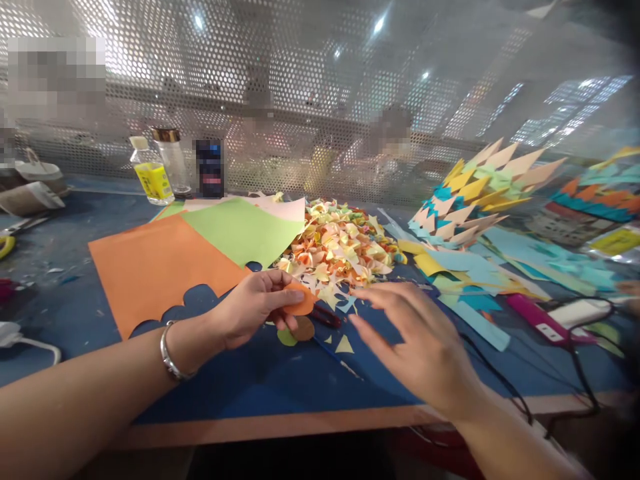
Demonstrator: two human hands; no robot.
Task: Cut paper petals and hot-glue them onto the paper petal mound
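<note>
Pinched between the thumb and fingers of my left hand (263, 300) is an orange paper circle (300, 300). To the right, my right hand (413, 333) hovers with fingers apart and nothing in them. Beneath the left fingers lie a green paper circle (287, 337) and a brown circle (304, 329). A dark red tool (326, 316), partly hidden, rests just behind them. An orange paper sheet (165, 267) with round cut-outs along its near edge lies left of my left hand, partly overlapping a green sheet (245, 230).
A heap of small paper cuttings (345, 247) sits behind my hands. Spiky layered paper crafts (470, 197) stand at right, near a magenta power strip (543, 323) with black cables. A yellow-labelled bottle (153, 177), a glass jar (173, 163) and a phone (209, 170) stand before a perforated metal screen.
</note>
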